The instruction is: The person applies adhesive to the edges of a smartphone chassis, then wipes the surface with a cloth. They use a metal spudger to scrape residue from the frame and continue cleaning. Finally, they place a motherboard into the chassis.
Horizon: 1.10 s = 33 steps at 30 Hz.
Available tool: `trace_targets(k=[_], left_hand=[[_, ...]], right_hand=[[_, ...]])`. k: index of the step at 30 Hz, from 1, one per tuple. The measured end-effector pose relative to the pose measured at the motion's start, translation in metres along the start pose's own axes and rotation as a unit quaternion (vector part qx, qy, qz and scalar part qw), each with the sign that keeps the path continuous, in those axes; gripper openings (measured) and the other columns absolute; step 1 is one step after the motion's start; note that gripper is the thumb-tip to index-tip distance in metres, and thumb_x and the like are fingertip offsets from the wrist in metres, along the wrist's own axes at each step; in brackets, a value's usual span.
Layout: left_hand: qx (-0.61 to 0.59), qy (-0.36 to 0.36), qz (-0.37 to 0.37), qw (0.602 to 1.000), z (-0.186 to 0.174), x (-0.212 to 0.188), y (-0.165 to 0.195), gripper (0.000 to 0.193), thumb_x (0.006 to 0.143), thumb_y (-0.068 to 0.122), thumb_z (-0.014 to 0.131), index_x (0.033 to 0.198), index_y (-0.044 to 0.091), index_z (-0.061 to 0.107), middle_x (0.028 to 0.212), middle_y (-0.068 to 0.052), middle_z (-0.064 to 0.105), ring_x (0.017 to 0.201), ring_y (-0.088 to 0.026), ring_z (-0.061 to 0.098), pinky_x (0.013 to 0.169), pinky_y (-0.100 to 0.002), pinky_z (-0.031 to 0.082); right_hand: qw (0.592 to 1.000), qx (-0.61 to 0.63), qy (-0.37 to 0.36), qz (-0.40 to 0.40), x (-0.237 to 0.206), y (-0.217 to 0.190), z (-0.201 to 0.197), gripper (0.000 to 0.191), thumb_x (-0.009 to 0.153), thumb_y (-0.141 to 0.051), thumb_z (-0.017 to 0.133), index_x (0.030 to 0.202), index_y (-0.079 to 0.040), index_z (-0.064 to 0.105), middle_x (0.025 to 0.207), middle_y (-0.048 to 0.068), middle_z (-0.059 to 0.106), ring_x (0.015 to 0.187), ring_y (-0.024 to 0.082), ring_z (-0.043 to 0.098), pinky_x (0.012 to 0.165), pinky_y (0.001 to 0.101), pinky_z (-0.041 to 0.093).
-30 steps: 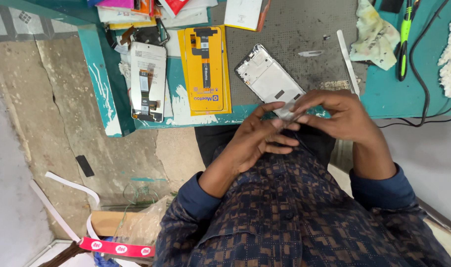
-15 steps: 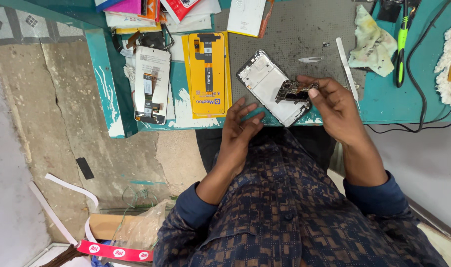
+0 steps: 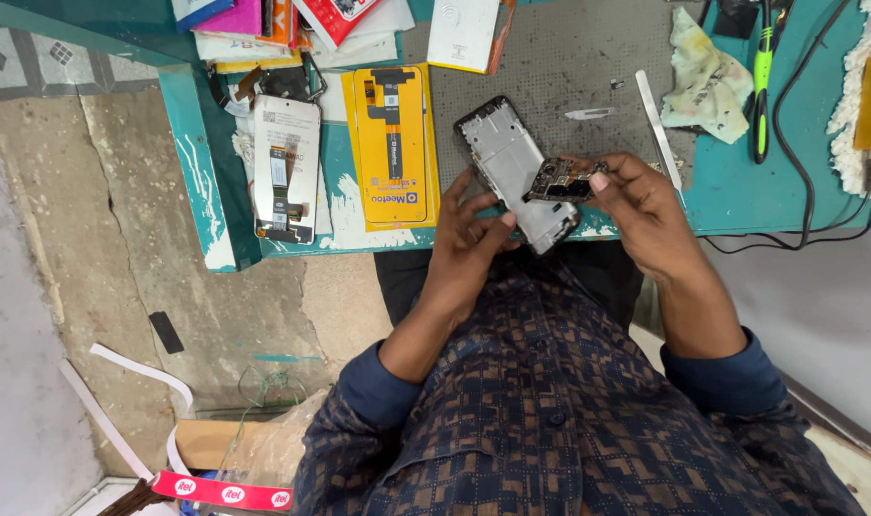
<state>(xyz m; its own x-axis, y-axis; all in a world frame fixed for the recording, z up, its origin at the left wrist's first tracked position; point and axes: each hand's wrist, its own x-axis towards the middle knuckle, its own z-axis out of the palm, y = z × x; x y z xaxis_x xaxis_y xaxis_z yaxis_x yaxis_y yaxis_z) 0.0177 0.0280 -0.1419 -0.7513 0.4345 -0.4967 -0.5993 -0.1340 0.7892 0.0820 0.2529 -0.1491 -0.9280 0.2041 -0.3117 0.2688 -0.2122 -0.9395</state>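
Now the right hand (image 3: 646, 205) pinches a circuit board (image 3: 562, 180), its long axis running 3 to 9 o'clock, over the phone frame (image 3: 517, 172), which lies from 11 to 5 o'clock on the table (image 3: 741, 182); the left hand (image 3: 474, 244), fingers spread, steadies the frame.

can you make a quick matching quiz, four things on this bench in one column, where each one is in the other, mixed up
Things:
1. circuit board
2. phone frame
3. yellow panel
4. green tool

Places:
A. flat on the bench, just left of the grey mat
B. pinched in the right hand
C. far right of the bench, beside the crumpled cloth
D. on the grey mat, its near end at the left hand

Pairs: 1-B, 2-D, 3-A, 4-C
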Motion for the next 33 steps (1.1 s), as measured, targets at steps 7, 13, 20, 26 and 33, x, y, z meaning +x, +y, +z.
trace_targets(k=[7,13,20,26,33], left_hand=[[0.094,-0.036,0.137,0.985,-0.004,0.026,-0.01,0.066,0.096,-0.011,0.064,0.152,-0.001,0.029,0.134,-0.017,0.058,0.111,-0.02,0.063,0.091,-0.031,0.055],[0.048,-0.113,0.089,0.988,-0.003,0.014,0.02,0.071,0.092,-0.017,0.059,0.152,0.0,0.025,0.133,-0.019,0.065,0.123,-0.022,0.064,0.103,-0.034,0.056],[0.015,-0.205,0.093,0.974,0.009,-0.017,0.059,0.08,0.089,-0.019,0.057,0.157,0.005,0.022,0.138,-0.014,0.061,0.131,-0.019,0.061,0.105,-0.035,0.057],[0.014,-0.213,0.103,0.972,0.015,-0.03,0.069,0.076,0.093,-0.018,0.056,0.158,0.006,0.024,0.136,-0.014,0.063,0.127,-0.018,0.064,0.102,-0.032,0.057],[0.011,-0.207,0.123,0.971,0.019,-0.031,0.067,0.056,0.108,-0.008,0.058,0.156,0.004,0.032,0.121,-0.011,0.07,0.114,-0.011,0.064,0.099,-0.027,0.054]], right_hand=[[0.996,0.082,0.018,-0.016,-0.001,0.005,-0.001,0.016,0.11,-0.011,0.054,0.119,0.001,0.059,0.115,0.006,0.067,0.106,0.013,0.067,0.099,0.0375,0.062],[0.981,0.094,0.095,-0.138,0.002,-0.032,0.0,0.016,0.109,0.002,0.069,0.124,0.002,0.062,0.092,0.005,0.064,0.085,0.009,0.064,0.082,0.0293,0.058],[0.955,-0.137,0.057,-0.258,-0.002,-0.1,0.016,0.024,0.099,0.001,0.075,0.121,0.001,0.067,0.106,0.007,0.069,0.097,0.009,0.064,0.079,0.0198,0.051],[0.916,-0.27,0.001,-0.295,0.0,-0.114,0.021,0.027,0.101,0.0,0.079,0.127,0.003,0.069,0.103,0.01,0.068,0.09,0.012,0.063,0.077,0.0238,0.05],[0.928,-0.256,-0.011,-0.272,-0.002,-0.115,0.013,0.026,0.102,0.0,0.079,0.126,0.003,0.069,0.097,0.009,0.068,0.087,0.011,0.063,0.074,0.0226,0.05]])
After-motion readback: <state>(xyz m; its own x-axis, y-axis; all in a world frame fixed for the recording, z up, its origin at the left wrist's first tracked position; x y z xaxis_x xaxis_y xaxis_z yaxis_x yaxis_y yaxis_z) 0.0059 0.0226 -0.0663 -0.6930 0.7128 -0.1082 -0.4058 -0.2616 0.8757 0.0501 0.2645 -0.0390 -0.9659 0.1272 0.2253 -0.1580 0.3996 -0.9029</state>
